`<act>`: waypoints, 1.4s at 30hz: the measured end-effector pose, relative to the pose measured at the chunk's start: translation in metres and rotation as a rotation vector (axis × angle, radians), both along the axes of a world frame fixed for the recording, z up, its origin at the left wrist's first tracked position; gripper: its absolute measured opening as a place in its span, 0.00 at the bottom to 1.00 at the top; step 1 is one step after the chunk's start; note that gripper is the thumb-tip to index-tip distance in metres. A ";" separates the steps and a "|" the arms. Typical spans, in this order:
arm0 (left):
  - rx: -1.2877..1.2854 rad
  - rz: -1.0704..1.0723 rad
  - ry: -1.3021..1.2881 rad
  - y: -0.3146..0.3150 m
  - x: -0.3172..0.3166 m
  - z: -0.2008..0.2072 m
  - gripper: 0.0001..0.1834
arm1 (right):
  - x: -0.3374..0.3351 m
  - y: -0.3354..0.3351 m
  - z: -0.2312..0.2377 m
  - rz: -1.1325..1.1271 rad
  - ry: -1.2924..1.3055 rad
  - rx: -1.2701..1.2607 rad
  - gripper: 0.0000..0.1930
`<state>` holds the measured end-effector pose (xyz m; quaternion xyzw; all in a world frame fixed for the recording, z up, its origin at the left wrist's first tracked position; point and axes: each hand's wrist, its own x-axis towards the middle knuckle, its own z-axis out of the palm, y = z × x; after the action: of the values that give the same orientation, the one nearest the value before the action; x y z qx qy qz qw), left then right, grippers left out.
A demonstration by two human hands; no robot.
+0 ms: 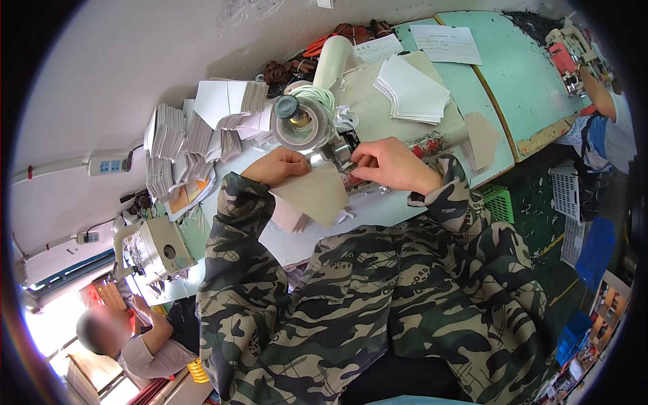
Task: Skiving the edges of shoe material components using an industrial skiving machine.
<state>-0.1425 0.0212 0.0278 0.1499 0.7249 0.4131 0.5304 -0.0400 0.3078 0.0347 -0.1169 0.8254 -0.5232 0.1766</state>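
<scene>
My left hand (277, 165) has its fingers closed on the edge of a beige sheet piece (316, 194), which lies tilted in front of the machine. Pale pieces are stacked just under that sheet. My right hand (398, 166) is bent, fingers pinched together beside the machine's dark lower part; whatever they may hold is hidden. Between and beyond both hands stands a bench machine (302, 126) with a round metal head, a dark knob on top and pale green cord wound around it. Camouflage sleeves cover both forearms.
Stacks of white cut pieces (167, 131) stand at left beyond my left hand. A fanned pile of white pieces (410, 91) lies at the far right of the machine. Another machine (165, 248) and a seated person are at lower left; a person works at far right. Crates (497, 202) sit on the floor.
</scene>
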 end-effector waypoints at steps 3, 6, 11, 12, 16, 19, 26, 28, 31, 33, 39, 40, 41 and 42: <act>-0.096 0.010 0.180 0.043 0.013 0.034 0.10 | -0.006 0.004 -0.010 -0.040 0.399 0.248 0.19; -0.196 -0.049 0.476 0.062 0.029 0.038 0.13 | -0.026 0.010 0.002 0.065 0.293 0.343 0.22; -0.186 0.145 0.484 0.033 0.039 0.019 0.14 | -0.041 0.047 0.014 -0.089 0.622 0.242 0.15; -0.230 0.215 0.593 0.018 0.040 0.005 0.12 | -0.039 0.053 0.024 -0.083 0.620 0.241 0.15; -0.727 -0.181 1.053 -0.064 0.060 -0.072 0.13 | -0.026 0.070 0.029 -0.431 0.846 0.468 0.13; -0.788 -0.283 0.944 -0.066 0.072 -0.082 0.17 | -0.001 0.055 0.006 -0.277 0.655 0.431 0.14; -0.763 -0.082 1.104 -0.057 0.094 -0.075 0.14 | 0.031 -0.005 -0.009 -0.100 0.294 0.058 0.11; -0.692 -0.134 1.238 -0.057 0.090 -0.073 0.15 | 0.032 -0.005 -0.012 -0.088 0.283 0.048 0.11; -0.656 -0.185 1.257 -0.062 0.087 -0.073 0.16 | 0.032 -0.007 -0.017 -0.107 0.289 0.061 0.13; -0.692 -0.182 1.143 -0.068 0.087 -0.079 0.16 | 0.027 -0.015 -0.018 -0.214 0.389 0.170 0.13; -0.486 -0.053 1.250 -0.065 0.088 -0.084 0.15 | 0.016 -0.036 -0.022 -0.235 0.523 0.372 0.15; -0.494 -0.049 1.250 -0.066 0.089 -0.086 0.15 | 0.015 -0.040 -0.025 -0.231 0.523 0.388 0.14; -0.499 -0.001 1.200 -0.066 0.092 -0.087 0.16 | 0.014 -0.042 -0.029 -0.225 0.525 0.383 0.14; -0.500 0.045 1.150 -0.067 0.092 -0.088 0.17 | 0.012 -0.044 -0.031 -0.190 0.528 0.410 0.11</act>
<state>-0.0500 -0.0458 -0.0606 0.2041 0.9721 0.0955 0.0657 -0.0285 0.2636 0.0036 -0.1330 0.9378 -0.3125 -0.0725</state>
